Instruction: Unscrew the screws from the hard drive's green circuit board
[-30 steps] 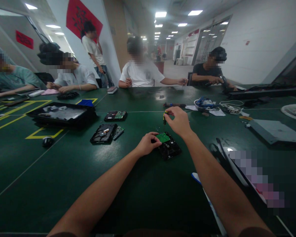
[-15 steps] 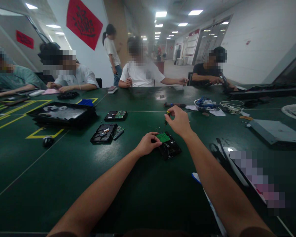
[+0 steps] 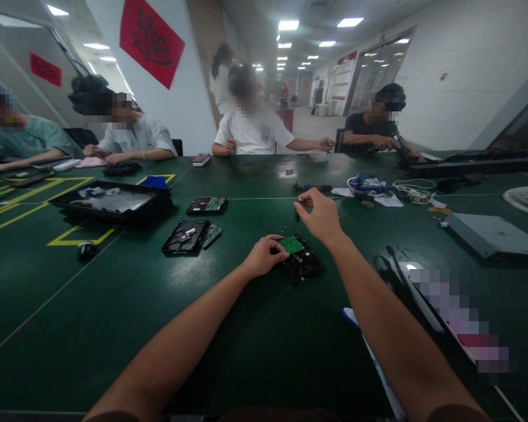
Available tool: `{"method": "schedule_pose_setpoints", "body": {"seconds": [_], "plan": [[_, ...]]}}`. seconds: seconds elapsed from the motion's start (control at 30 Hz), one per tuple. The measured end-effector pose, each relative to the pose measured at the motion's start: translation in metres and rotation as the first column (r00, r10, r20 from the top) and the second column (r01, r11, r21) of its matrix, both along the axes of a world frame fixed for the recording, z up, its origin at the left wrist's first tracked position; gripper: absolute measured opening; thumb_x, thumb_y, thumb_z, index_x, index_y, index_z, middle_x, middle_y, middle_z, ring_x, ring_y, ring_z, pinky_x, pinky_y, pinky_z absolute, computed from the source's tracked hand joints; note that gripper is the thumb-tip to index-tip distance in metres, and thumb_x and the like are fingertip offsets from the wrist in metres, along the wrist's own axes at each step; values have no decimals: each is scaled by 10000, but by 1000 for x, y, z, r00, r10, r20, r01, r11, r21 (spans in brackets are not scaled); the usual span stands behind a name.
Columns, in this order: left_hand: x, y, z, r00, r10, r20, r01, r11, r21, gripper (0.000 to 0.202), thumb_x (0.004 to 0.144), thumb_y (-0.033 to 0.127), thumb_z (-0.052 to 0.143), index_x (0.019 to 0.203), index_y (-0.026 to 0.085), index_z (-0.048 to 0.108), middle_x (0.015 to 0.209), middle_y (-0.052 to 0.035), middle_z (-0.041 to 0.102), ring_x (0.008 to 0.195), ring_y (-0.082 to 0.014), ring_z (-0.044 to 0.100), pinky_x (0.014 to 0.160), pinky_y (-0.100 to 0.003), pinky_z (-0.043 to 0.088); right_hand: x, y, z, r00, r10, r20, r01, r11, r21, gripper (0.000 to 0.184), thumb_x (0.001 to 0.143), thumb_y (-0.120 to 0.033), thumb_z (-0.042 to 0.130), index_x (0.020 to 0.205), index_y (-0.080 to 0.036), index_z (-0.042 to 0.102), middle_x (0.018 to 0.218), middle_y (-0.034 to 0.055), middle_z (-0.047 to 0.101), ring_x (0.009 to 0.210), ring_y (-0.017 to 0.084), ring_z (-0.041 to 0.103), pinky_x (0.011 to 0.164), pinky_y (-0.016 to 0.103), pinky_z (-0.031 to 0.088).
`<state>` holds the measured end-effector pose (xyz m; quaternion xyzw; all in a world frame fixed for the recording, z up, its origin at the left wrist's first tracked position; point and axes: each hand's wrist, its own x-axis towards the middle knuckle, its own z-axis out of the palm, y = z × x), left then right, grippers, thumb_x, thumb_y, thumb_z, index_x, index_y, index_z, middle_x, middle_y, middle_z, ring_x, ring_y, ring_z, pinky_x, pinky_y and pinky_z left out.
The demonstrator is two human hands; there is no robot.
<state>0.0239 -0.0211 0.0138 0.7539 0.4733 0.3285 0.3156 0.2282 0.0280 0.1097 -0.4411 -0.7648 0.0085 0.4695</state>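
Observation:
A black hard drive with a green circuit board on its upper face lies on the dark green table. My left hand grips the drive's left edge, thumb and fingers at the board's side. Above the far end of the drive, my right hand pinches a screwdriver with a yellow-topped handle, held upright, shaft down. Whether its tip touches a screw is too small to tell. Tiny loose bits, perhaps screws, are scattered just beyond the drive.
Two more drives, one with a board and one black, lie left of centre. Farther left are a black tray and a mouse. Cables and a grey metal box sit at right. Several people are seated across the table.
Both my hands and the drive stay almost in place. In the background, a standing person has moved right, behind the seated person in white.

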Motion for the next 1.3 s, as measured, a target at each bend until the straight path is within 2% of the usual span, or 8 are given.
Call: {"method": "schedule_pose_setpoints", "body": {"seconds": [0.2, 0.43, 0.6, 0.83, 1.03, 1.2, 1.3], "plan": [[0, 1, -1, 1000, 3, -5, -3, 1000, -1, 100, 818, 300, 771, 791, 204, 762, 1346, -90, 629, 1260, -275, 593, 1091, -433, 445, -1, -1, 1, 999, 34, 36, -35, 998, 43, 96, 938, -291, 589, 980, -220, 637, 992, 84, 708, 895, 248, 669, 846, 401, 509], [0, 0, -1, 1000, 3, -10, -3, 1000, -2, 109, 820, 316, 770, 791, 211, 766, 1346, -90, 631, 1257, -278, 596, 1090, -444, 446, -1, 0, -1, 1000, 10, 10, -10, 1000, -4, 101, 923, -294, 602, 986, -215, 614, 945, 80, 712, 856, 249, 671, 803, 392, 510], [0, 1, 0, 1000, 15, -16, -16, 1000, -12, 96, 814, 308, 775, 795, 214, 771, 1349, -88, 633, 1269, -288, 587, 1104, -454, 435, -2, -3, 1, 999, 16, 52, -18, 999, 38, 126, 945, -290, 567, 1012, -214, 641, 1019, 94, 694, 915, 251, 656, 856, 398, 497], [0, -1, 2, 1000, 8, -22, -8, 1000, -13, 97, 814, 304, 774, 798, 208, 770, 1353, -93, 631, 1274, -292, 584, 1104, -461, 432, 0, -1, 1, 1000, 0, 17, 0, 1000, -14, 115, 932, -310, 594, 989, -217, 630, 961, 85, 711, 880, 260, 664, 825, 410, 509], [0, -1, 3, 1000, 14, -25, -14, 1000, -11, 88, 812, 297, 777, 794, 211, 772, 1348, -88, 634, 1275, -290, 584, 1101, -452, 437, -1, -4, 2, 999, 30, 40, -31, 999, 23, 132, 940, -275, 572, 1023, -217, 657, 1062, 99, 702, 973, 262, 654, 913, 426, 498], [0, -1, 2, 1000, 12, -23, -13, 1000, -13, 101, 815, 308, 774, 793, 210, 769, 1351, -84, 632, 1264, -287, 592, 1101, -448, 438, 0, -1, 1, 1000, 22, 17, -22, 1000, -1, 129, 923, -281, 604, 1014, -203, 651, 1005, 98, 721, 900, 261, 675, 851, 419, 521], [0, -1, 1, 1000, 15, -28, -15, 1000, -12, 104, 814, 308, 776, 792, 207, 767, 1359, -86, 627, 1257, -286, 595, 1105, -457, 432, 0, -1, 1, 998, 45, 32, -46, 999, 18, 155, 932, -288, 605, 1044, -201, 666, 1037, 97, 728, 912, 256, 681, 869, 419, 521]]}}
